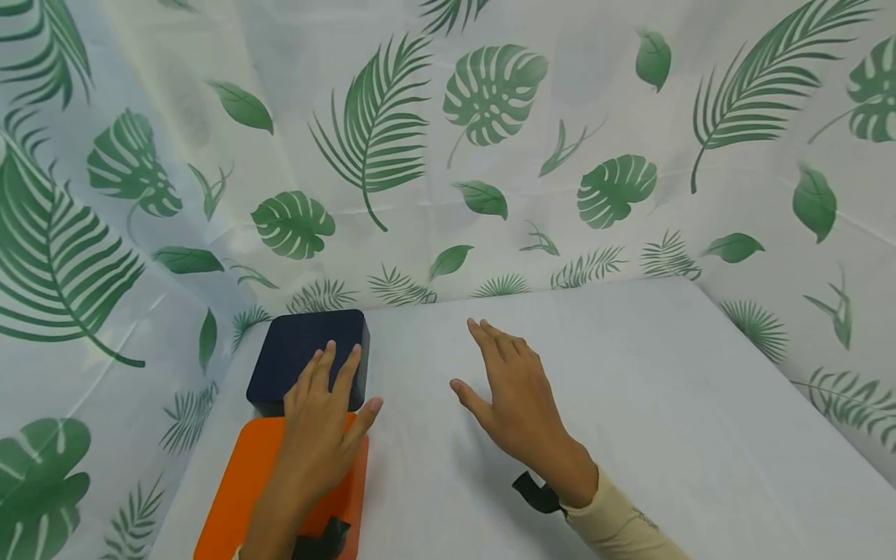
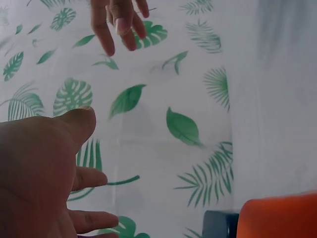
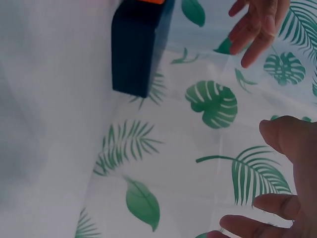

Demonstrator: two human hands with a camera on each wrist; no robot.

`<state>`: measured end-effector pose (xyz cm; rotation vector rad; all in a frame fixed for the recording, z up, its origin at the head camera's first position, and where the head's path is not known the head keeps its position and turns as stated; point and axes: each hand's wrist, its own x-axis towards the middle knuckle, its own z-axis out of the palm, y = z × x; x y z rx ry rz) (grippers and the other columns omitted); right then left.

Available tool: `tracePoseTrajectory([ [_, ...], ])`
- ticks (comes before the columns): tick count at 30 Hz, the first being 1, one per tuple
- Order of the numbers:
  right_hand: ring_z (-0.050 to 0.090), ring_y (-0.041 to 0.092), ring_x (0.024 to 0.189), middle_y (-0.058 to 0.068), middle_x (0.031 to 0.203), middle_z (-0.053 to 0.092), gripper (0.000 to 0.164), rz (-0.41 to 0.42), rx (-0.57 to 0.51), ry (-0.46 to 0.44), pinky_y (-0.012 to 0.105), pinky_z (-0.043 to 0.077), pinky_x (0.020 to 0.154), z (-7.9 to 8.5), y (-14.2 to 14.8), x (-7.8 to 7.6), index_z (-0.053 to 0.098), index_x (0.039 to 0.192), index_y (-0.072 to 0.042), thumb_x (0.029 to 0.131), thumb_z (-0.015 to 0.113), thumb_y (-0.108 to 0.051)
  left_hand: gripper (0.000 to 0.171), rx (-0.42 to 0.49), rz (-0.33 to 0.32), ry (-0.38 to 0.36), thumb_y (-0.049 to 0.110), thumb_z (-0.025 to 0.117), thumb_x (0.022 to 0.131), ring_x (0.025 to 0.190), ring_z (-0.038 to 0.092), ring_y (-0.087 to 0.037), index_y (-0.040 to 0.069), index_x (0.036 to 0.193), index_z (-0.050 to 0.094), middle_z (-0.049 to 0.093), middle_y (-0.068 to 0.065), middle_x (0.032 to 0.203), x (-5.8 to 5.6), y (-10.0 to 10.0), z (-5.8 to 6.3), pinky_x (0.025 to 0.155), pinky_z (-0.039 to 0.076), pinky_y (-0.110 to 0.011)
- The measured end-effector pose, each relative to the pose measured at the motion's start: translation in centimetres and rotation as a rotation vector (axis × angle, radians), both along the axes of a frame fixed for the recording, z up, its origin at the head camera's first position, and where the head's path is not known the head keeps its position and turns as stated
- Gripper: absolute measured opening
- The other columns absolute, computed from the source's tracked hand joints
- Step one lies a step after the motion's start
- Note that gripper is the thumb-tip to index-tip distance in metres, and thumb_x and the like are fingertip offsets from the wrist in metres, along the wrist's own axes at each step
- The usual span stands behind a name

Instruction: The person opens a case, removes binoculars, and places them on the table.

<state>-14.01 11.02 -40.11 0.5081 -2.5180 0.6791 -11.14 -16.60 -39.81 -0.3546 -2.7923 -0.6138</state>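
Note:
My left hand [image 1: 318, 428] hovers over an orange box-like object [image 1: 234, 474] at the left of the table, its fingers spread and holding nothing. Just beyond that stands a dark navy box [image 1: 297, 350] with rounded corners, partly covered by my left fingertips in the head view. My right hand [image 1: 521, 400] is raised above the white table near its middle, fingers extended and thumb apart, with nothing in it. In the right wrist view the navy box [image 3: 133, 54] shows its side, and a bit of orange appears at the top edge.
The white table [image 1: 630, 389] reaches back to a white cloth wall [image 1: 525, 225] printed with green leaves, which also runs along the left and right. A black strap [image 1: 537, 494] sits at my right wrist, another black strap [image 1: 325, 540] at my left.

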Motion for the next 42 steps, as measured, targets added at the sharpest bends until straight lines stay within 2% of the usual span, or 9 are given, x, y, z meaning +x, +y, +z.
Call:
tracePoseTrajectory([
  [10,0.062,0.032,0.129,0.006,0.153,0.06,0.084,0.026,-0.092,0.052,0.055,0.052,0.101,-0.1,-1.2,0.1,0.046,0.159,-0.011,0.09,0.086,-0.035,0.072,0.053,0.051,0.046,0.051,0.065,0.104,0.153,0.029,-0.053,0.015,0.163,0.043,0.03,-0.025,0.171,0.8,-1.6,-0.3,0.107,0.03,-0.081],
  [14,0.063,0.029,0.126,0.005,0.149,0.062,0.085,0.028,-0.129,0.029,0.052,0.053,0.098,-0.3,-2.0,0.3,0.046,0.16,-0.014,0.089,0.088,-0.035,0.069,0.104,0.079,0.053,0.045,0.073,0.101,0.148,0.033,-0.053,0.012,0.157,0.05,0.037,-0.024,0.166,1.1,-2.3,-0.3,0.107,0.03,-0.08],
  [20,0.064,0.024,0.12,0.004,0.143,0.065,0.086,0.054,-0.212,-0.024,0.045,0.053,0.095,-0.5,-3.3,0.7,0.048,0.159,-0.014,0.086,0.091,-0.03,0.063,0.2,0.116,0.07,0.03,0.084,0.093,0.136,0.042,-0.05,0.009,0.147,0.059,0.048,-0.023,0.153,1.6,-3.7,-0.4,0.105,0.033,-0.072],
  [25,0.065,0.024,0.117,0.003,0.141,0.065,0.088,0.071,-0.238,-0.04,0.043,0.054,0.094,-0.6,-4.2,1.0,0.049,0.158,-0.014,0.083,0.093,-0.027,0.065,0.213,0.177,0.026,0.029,0.088,0.089,0.133,0.045,-0.045,0.012,0.145,0.06,0.053,-0.02,0.146,2.1,-4.9,-0.6,0.105,0.038,-0.07],
  [32,0.065,0.021,0.116,0.003,0.137,0.067,0.092,0.073,-0.251,-0.077,0.042,0.056,0.094,-0.8,-5.3,1.6,0.049,0.158,-0.018,0.08,0.096,-0.029,0.074,0.176,0.264,-0.08,0.039,0.09,0.087,0.129,0.045,-0.046,0.013,0.148,0.057,0.047,-0.027,0.146,2.7,-6.8,-0.9,0.103,0.043,-0.073],
  [36,0.066,0.02,0.116,0.002,0.136,0.067,0.092,0.076,-0.274,-0.105,0.041,0.057,0.093,-0.9,-5.9,1.9,0.049,0.158,-0.019,0.08,0.096,-0.03,0.078,0.158,0.274,-0.103,0.041,0.091,0.085,0.122,0.048,-0.046,0.013,0.149,0.057,0.049,-0.028,0.143,3.2,-8.0,-1.0,0.098,0.045,-0.073],
  [38,0.066,0.02,0.115,0.002,0.135,0.067,0.092,0.082,-0.288,-0.128,0.039,0.057,0.092,-1.0,-6.3,2.0,0.049,0.158,-0.02,0.08,0.096,-0.031,0.078,0.162,0.266,-0.091,0.042,0.092,0.084,0.12,0.049,-0.043,0.013,0.148,0.058,0.052,-0.025,0.14,3.4,-8.6,-1.1,0.094,0.048,-0.069],
  [39,0.066,0.02,0.115,0.001,0.135,0.067,0.091,0.088,-0.295,-0.144,0.039,0.057,0.092,-1.1,-6.4,2.1,0.049,0.158,-0.02,0.08,0.096,-0.031,0.078,0.164,0.262,-0.08,0.042,0.092,0.083,0.119,0.05,-0.04,0.013,0.147,0.058,0.054,-0.023,0.138,3.6,-8.9,-1.2,0.093,0.049,-0.063],
  [42,0.065,0.018,0.114,0.0,0.134,0.067,0.091,0.111,-0.326,-0.199,0.036,0.056,0.092,-1.3,-6.8,2.2,0.048,0.158,-0.021,0.082,0.095,-0.033,0.078,0.173,0.257,-0.056,0.042,0.093,0.082,0.116,0.051,-0.033,0.014,0.146,0.059,0.058,-0.017,0.136,3.8,-9.8,-1.5,0.093,0.049,-0.037],
])
